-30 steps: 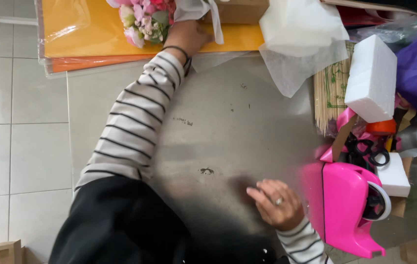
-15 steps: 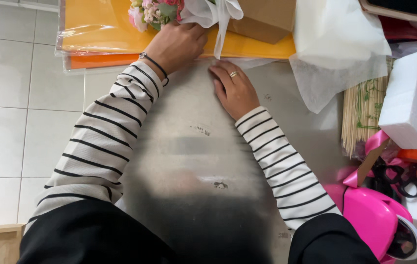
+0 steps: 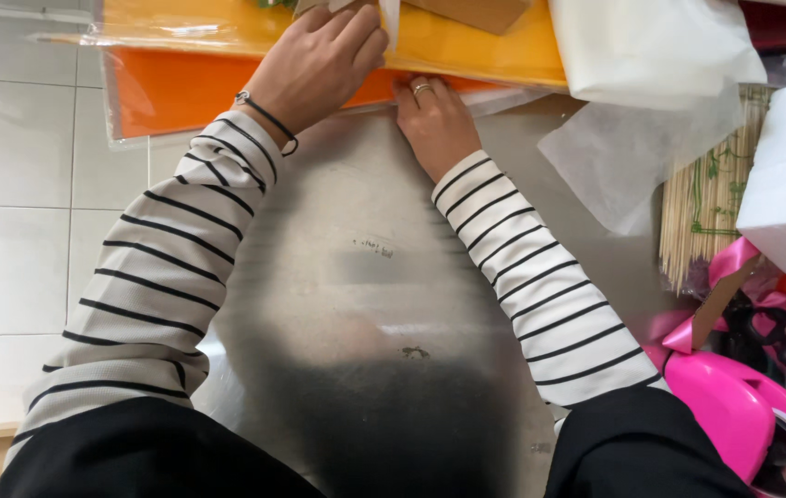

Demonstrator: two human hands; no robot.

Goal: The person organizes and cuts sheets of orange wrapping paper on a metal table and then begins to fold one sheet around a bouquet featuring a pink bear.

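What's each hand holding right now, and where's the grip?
Left hand pinches a white strip near its lower end. Right hand grips nothing; its fingertips press the orange sheet's edge.

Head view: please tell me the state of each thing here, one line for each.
Left hand: fingers curled, pinching a white strip.
Right hand: flat, fingertips pressing the orange sheet's edge.
Yellow sheet: lying flat on the orange sheet.
White tissue paper: crumpled, draped over the table edge.
Bamboo sticks: bundled, lying flat.
Black scissors: shut or open, cannot tell.
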